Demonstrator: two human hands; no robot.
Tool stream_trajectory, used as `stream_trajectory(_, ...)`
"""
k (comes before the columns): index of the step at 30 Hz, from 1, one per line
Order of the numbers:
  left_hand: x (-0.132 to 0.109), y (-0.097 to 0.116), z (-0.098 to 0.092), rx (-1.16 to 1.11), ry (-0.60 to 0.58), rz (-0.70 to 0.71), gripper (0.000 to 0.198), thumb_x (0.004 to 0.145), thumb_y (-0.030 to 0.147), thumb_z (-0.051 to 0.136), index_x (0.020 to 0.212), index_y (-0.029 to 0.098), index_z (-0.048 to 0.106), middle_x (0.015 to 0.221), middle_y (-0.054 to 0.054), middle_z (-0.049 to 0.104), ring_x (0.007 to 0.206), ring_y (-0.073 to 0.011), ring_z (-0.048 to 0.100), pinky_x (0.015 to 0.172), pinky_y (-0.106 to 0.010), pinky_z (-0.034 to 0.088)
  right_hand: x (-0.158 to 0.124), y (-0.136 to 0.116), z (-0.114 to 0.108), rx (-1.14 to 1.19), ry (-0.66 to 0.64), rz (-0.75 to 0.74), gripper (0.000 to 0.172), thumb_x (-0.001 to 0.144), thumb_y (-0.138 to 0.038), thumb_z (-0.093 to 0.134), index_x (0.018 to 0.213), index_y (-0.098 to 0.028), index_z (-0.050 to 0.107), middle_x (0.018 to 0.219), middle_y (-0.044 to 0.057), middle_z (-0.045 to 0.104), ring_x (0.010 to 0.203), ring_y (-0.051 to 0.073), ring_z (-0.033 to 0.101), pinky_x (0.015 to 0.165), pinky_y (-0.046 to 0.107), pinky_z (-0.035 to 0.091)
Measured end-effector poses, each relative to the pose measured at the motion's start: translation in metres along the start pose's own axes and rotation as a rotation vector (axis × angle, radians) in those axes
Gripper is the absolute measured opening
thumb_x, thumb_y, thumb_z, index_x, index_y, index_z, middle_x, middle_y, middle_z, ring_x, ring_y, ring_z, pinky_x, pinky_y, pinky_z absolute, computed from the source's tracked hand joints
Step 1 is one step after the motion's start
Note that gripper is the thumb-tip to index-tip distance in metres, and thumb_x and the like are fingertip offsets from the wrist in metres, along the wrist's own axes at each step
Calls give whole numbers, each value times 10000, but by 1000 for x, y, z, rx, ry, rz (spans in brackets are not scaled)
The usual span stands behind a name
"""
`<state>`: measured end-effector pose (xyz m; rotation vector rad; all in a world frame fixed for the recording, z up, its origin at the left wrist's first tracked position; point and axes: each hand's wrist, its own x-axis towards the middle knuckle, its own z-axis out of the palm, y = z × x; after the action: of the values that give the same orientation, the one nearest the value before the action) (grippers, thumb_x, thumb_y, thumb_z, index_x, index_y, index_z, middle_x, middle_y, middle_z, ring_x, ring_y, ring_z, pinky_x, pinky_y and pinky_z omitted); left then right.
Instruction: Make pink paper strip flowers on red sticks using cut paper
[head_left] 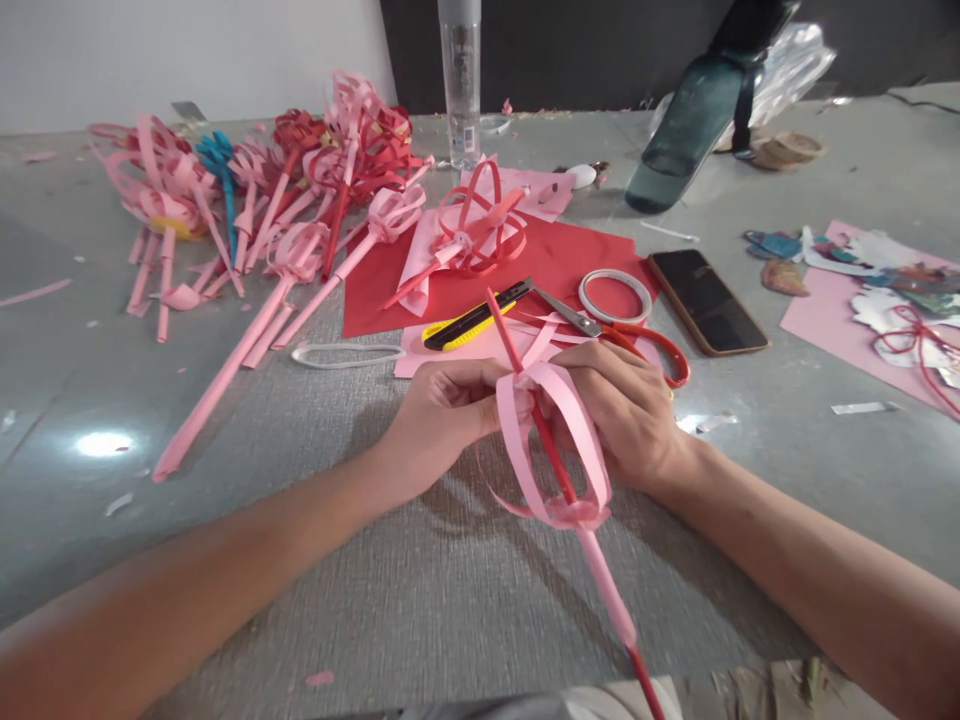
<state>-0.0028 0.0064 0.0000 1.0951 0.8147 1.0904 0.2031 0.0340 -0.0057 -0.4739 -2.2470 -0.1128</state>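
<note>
Between my two hands is a pink paper flower [589, 430] made of looped strips, with a thin red stick [551, 450] running through its middle and a rolled pink tube [609, 590] lower on the stick. My left hand [457, 400] pinches the strips at the upper end of the loops, thumb and finger closed. My right hand [626, 410] grips the same spot from the other side with its fingers curled. The exact contact of the fingertips is partly hidden behind the loops. Just beyond my hands lie orange-handled scissors [649, 345] and a yellow-black utility knife [476, 318].
Several finished paper flowers [262, 190] are heaped at the back left. Red paper sheets [585, 250], a tape roll [615, 296] and a phone [707, 300] lie ahead. A clear bottle [461, 90] stands behind; a dark green bottle [690, 130] leans at back right.
</note>
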Motion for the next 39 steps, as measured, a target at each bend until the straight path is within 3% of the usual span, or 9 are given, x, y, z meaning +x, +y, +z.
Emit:
stream_trajectory(12, -1, -2, -1, -67, 4, -20, 172, 723, 306, 894, 713, 193, 764, 669, 5, 666, 637, -127, 594, 652, -267, 500, -2, 1, 2, 60, 17, 15, 225, 997, -115, 432, 1126, -193, 599, 1047, 94, 692, 853, 202, 650, 723, 351, 516)
stream_trajectory(17, 0, -7, -4, -103, 31, -34, 177, 700, 307, 913, 788, 206, 798, 743, -14, 712, 687, -141, 634, 667, -271, 526, 0, -1, 2, 101, 63, 71, 124, 1009, -200, 506, 1084, -215, 605, 1011, 71, 673, 828, 186, 638, 701, 335, 533)
stream_trajectory(24, 0, -3, -5, -84, 89, -55, 175, 691, 303, 912, 753, 193, 790, 720, -18, 723, 709, -154, 653, 636, -255, 494, 0, 0, -1, 239, 113, 148, 172, 950, -137, 575, 1107, -202, 603, 1008, 79, 671, 893, 196, 647, 749, 359, 570)
stream_trajectory(31, 0, 4, -1, -139, 115, -64, 142, 720, 266, 899, 751, 208, 773, 697, 18, 710, 682, -112, 622, 661, -238, 500, -2, -4, -5, 295, 141, 282, 213, 926, -87, 618, 1106, -200, 632, 962, 45, 697, 794, 142, 613, 693, 299, 538)
stream_trajectory(34, 1, 4, -2, -163, 100, -58, 157, 701, 268, 915, 756, 218, 777, 661, 25, 705, 706, -127, 659, 707, -249, 533, 0, -6, -6, 307, 142, 260, 181, 946, -91, 610, 1102, -178, 637, 964, 60, 703, 806, 142, 623, 704, 302, 541)
stream_trajectory(39, 1, 4, -1, -151, 136, -77, 177, 654, 220, 927, 794, 224, 819, 672, 9, 731, 698, -140, 675, 642, -226, 515, 1, -5, -4, 284, 113, 182, 140, 986, -117, 589, 1081, -190, 662, 989, 68, 688, 877, 154, 665, 735, 306, 561)
